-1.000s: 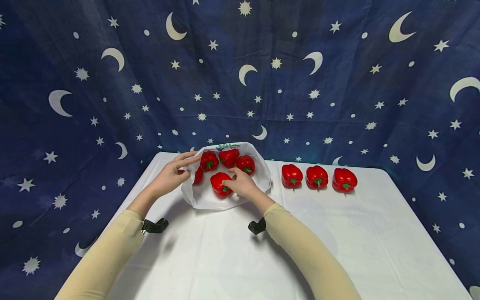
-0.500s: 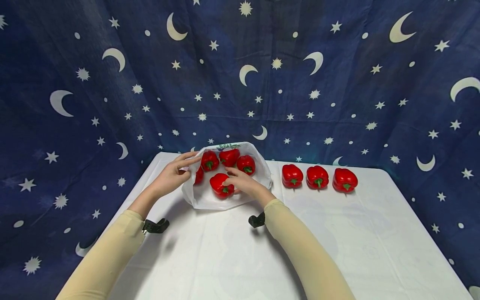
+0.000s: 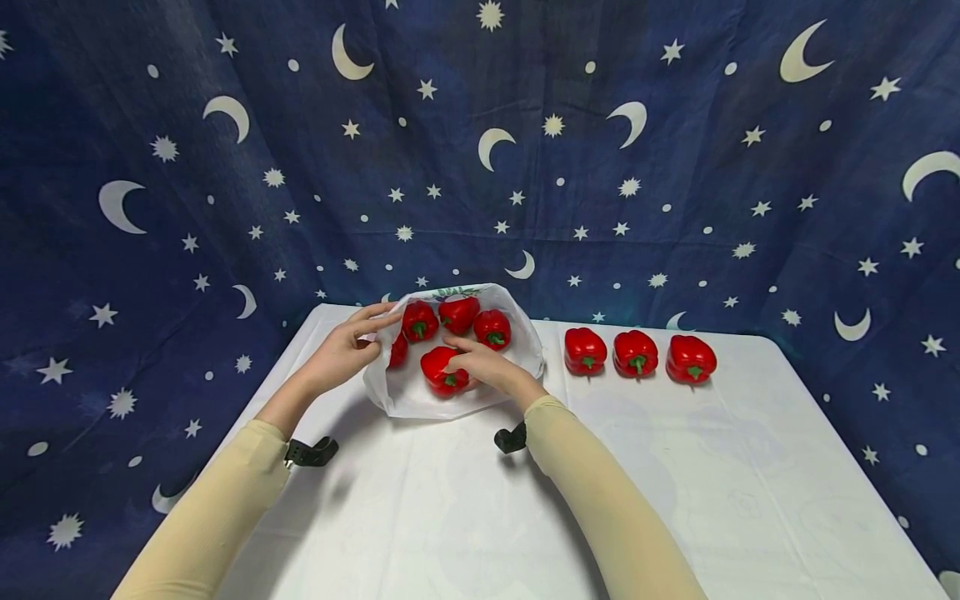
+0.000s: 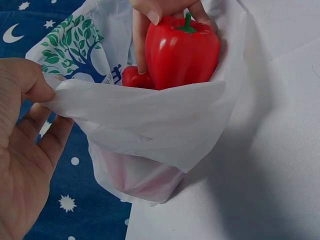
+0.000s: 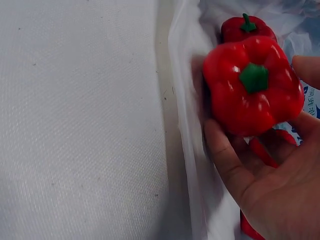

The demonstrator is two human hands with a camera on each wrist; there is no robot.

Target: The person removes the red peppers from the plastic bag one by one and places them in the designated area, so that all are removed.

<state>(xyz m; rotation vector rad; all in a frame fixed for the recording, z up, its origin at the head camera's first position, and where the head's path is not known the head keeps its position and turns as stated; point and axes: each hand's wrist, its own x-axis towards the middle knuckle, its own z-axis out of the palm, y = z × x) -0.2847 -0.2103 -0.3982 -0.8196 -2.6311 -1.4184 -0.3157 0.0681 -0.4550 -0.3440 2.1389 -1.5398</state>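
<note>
My left hand (image 3: pixel 341 354) pinches the edge of a white plastic bag (image 3: pixel 420 408), which lies with its mouth facing me. In the left wrist view, thumb and fingers hold the folded rim. Just inside the mouth, my right hand (image 3: pixel 491 367) grips a red bell pepper (image 3: pixel 437 367), fingers spread around its sides. The right wrist view shows the green stem end of this bell pepper (image 5: pixel 250 102) towards the camera. Behind it in the bag sit more red bell peppers (image 3: pixel 459 314), one partly hidden by the left side of the bag.
Three red bell peppers (image 3: pixel 635 354) stand in a row on the white-covered table (image 3: pixel 735 467), right of the bag. A dark blue curtain (image 3: pixel 450 167) with moons and stars hangs close behind the table and along both sides.
My right hand has shifted slightly around the bell pepper, and its forearm has swung a little to the left. The left hand and the bag stay in place.
</note>
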